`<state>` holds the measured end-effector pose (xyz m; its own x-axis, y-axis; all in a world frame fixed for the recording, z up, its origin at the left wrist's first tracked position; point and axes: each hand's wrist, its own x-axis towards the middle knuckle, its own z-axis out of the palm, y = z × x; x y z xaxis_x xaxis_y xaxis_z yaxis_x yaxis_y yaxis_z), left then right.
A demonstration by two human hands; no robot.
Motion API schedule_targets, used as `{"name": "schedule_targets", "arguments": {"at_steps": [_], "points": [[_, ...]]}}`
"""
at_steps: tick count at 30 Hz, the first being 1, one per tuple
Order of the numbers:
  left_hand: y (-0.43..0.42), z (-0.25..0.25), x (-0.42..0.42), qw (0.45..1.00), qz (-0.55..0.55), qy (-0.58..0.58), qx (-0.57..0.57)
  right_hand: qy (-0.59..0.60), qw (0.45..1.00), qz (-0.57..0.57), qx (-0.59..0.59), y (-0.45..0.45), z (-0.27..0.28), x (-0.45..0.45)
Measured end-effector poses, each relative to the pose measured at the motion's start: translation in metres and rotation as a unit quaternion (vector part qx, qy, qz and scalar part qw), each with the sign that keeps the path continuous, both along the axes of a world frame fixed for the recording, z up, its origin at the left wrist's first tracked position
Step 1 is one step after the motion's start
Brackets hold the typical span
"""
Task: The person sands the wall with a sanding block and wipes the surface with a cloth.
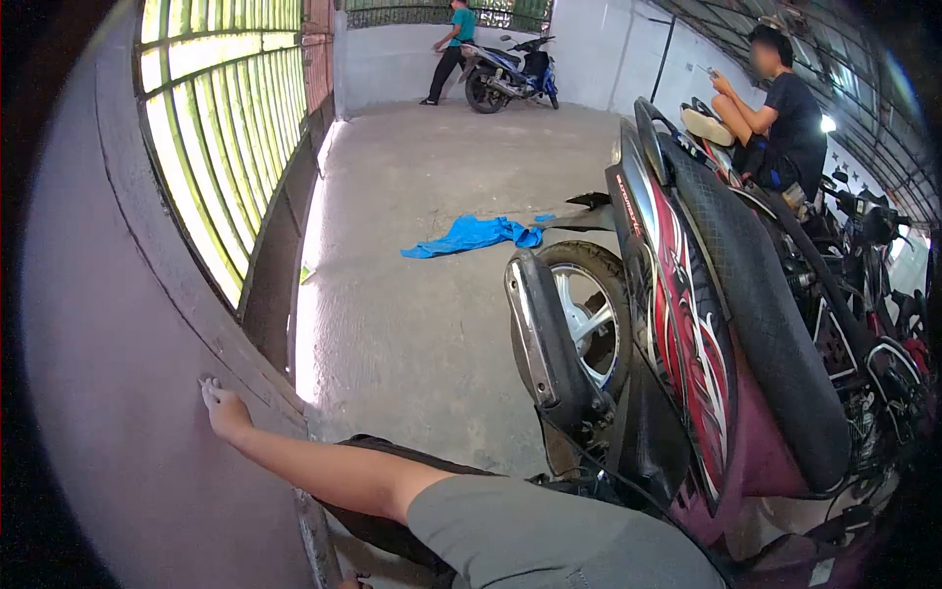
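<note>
My left hand [228, 410] reaches out to the left and touches the flat grey panel [118, 383] with its fingertips. The fingers look slightly apart and pale or dusty at the tips; I make out nothing held in them. A grey sleeve [549, 530] covers the upper arm, and dark cloth [383, 520] shows beneath the forearm. My right hand is out of sight.
A red and black motorcycle [677, 324] stands close on the right, its rear wheel [589, 314] toward me. Blue cloth [471, 236] lies on the concrete floor. One person [795, 118] sits beyond the motorcycle; another [456, 44] is near a blue motorcycle [510, 74]. A barred gate [226, 118] runs along the left.
</note>
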<state>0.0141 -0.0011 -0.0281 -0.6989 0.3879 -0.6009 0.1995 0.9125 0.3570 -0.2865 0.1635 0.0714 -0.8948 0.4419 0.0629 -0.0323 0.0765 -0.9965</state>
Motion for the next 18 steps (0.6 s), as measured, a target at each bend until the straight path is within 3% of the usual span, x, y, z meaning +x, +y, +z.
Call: {"name": "schedule_targets", "arguments": {"at_steps": [4, 6, 10, 12, 14, 16, 18], "points": [[0.001, -0.001, -0.002, 1.000, 0.008, -0.011, 0.001, -0.080, 0.994, 0.028, -0.069, 0.016, 0.023, 0.017], [0.002, -0.001, -0.002, 1.000, 0.013, -0.010, 0.005, 0.008, 0.999, 0.006, -0.038, 0.001, 0.006, 0.007], [0.003, -0.001, -0.003, 0.999, 0.025, -0.020, 0.016, 0.065, 0.997, -0.012, -0.030, 0.005, -0.003, -0.004], [0.004, 0.003, -0.002, 0.999, 0.028, -0.020, 0.015, -0.087, 0.991, 0.044, -0.087, 0.019, 0.011, 0.001], [0.009, 0.015, -0.002, 0.999, 0.026, -0.026, -0.011, -0.019, 0.998, 0.018, -0.059, 0.000, 0.011, 0.010], [0.000, -0.005, -0.005, 0.999, 0.023, -0.028, 0.001, 0.045, 0.999, -0.007, -0.027, 0.001, 0.021, 0.020], [-0.007, -0.025, -0.004, 0.999, 0.017, -0.033, 0.005, -0.072, 0.995, 0.032, -0.061, 0.017, 0.044, 0.036]]}}
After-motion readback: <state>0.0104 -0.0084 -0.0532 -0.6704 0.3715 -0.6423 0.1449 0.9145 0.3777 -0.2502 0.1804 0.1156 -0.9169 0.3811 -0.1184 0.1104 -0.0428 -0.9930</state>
